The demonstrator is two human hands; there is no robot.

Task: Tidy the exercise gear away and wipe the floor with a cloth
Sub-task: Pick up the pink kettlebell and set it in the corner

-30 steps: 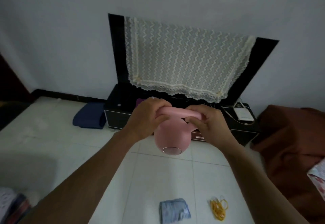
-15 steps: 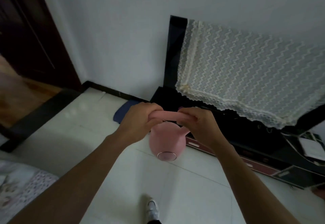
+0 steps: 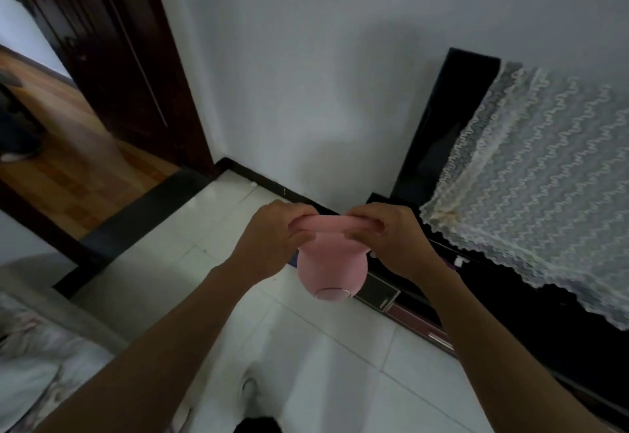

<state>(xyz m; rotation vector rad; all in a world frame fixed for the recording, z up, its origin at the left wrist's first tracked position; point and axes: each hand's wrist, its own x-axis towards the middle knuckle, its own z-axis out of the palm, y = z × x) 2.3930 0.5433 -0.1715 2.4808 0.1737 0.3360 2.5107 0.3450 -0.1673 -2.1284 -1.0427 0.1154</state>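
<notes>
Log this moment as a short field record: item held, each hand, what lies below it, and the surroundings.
held item: pink kettlebell, lifted clear of the floor
left hand: grips the left end of the handle
right hand: grips the right end of the handle
below: white tiled floor
right side: low black cabinet; lace cloth draped over a black screen
left background: dark wooden door

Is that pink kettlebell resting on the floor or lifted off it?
Lifted: left hand and right hand grip the pink kettlebell by its handle; it hangs above the floor tiles.
</notes>
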